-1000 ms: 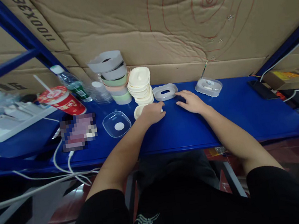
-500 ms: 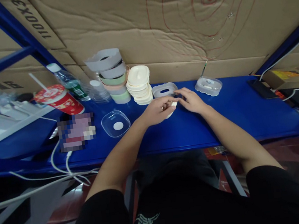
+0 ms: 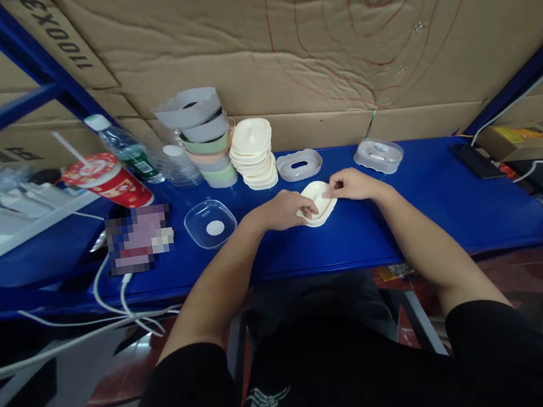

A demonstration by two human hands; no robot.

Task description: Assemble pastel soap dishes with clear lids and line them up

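Note:
Between my hands is a cream plastic piece (image 3: 319,205), low over the blue table. My left hand (image 3: 288,209) grips its left edge with bent fingers. The fingertips of my right hand (image 3: 354,184) pinch its right edge. Just behind it lies a grey tray with an oval slot (image 3: 300,166). To the left of that rises a stack of similar cream pieces (image 3: 251,137). A clear shallow dish with a white round sticker (image 3: 210,225) rests left of my left hand.
Grey, green and pink rings (image 3: 207,130) are piled beside the cream stack. Further left are a red cup (image 3: 114,184), a water bottle (image 3: 130,152) and a white power strip (image 3: 25,218). A clear-lidded case (image 3: 378,155) sits back right, near a black phone (image 3: 476,161).
My hands have moved apart and slightly toward me, uncovering the cream piece. My right hand has come down onto its edge. The grey slotted tray is now fully visible.

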